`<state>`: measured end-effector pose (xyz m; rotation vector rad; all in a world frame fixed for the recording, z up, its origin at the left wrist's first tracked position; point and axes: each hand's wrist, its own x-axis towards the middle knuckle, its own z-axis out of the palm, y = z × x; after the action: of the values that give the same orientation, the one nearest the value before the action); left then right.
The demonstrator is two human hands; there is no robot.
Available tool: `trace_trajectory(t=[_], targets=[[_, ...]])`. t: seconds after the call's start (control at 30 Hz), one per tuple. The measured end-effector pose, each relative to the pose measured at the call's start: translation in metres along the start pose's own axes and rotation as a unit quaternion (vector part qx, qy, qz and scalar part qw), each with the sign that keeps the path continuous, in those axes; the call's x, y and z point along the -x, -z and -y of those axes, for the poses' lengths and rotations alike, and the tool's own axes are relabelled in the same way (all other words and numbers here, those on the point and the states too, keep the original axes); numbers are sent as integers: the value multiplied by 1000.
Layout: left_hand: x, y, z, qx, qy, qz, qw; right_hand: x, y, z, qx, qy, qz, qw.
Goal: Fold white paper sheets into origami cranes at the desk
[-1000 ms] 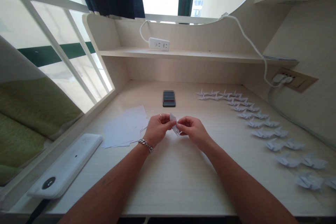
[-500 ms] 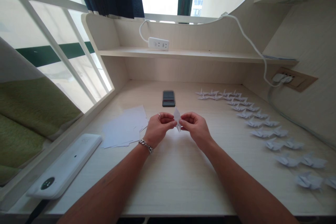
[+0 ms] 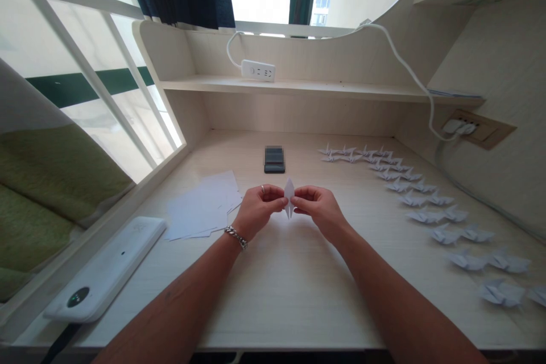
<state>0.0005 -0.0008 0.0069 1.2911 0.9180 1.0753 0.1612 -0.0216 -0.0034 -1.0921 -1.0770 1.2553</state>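
Since there was only the head view to go on, I'll stick with that. Both hands were in the middle of the desk (image 3: 290, 296), and the left hand (image 3: 260, 205) had one edge of a narrow folded paper (image 3: 289, 186) pinched between thumb and fingers. The right hand (image 3: 318, 205) had the other edge in the same sort of pinch, so both grips were closed on that one piece. It stood roughly upright between the fingertips, pointy at the top, with a split at the bottom. Couldn't tell if the lower tips touched the wood.

My read: this was mid-fold, with the slim shape being squared up. The next move looked like it called for light, even pressure, one hand steadying while the other lined up edges and creased, or the tips could've ended up crooked.

Loose white sheets (image 3: 202, 207) lay just beside the left hand, and folded paper birds (image 3: 412, 200) sat in rows off to the right, well apart from both hands.
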Motion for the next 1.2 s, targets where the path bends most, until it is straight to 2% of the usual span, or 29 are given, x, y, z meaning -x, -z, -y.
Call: trace_trajectory(t=[0.47, 0.83, 1.0, 1.2], targets=[[1, -1, -2, -20, -27, 21, 999, 0, -1, 0, -10, 12, 20, 1000], [1, 0, -5, -11, -12, 25, 1000, 1, -1, 4, -41, -7, 34, 999], [1, 1, 0, 47, 14, 29, 998, 2, -2, 7, -68, -22, 18, 997], [2, -2, -4, 128, 38, 41, 990, 2, -1, 6, -104, -23, 39, 993]])
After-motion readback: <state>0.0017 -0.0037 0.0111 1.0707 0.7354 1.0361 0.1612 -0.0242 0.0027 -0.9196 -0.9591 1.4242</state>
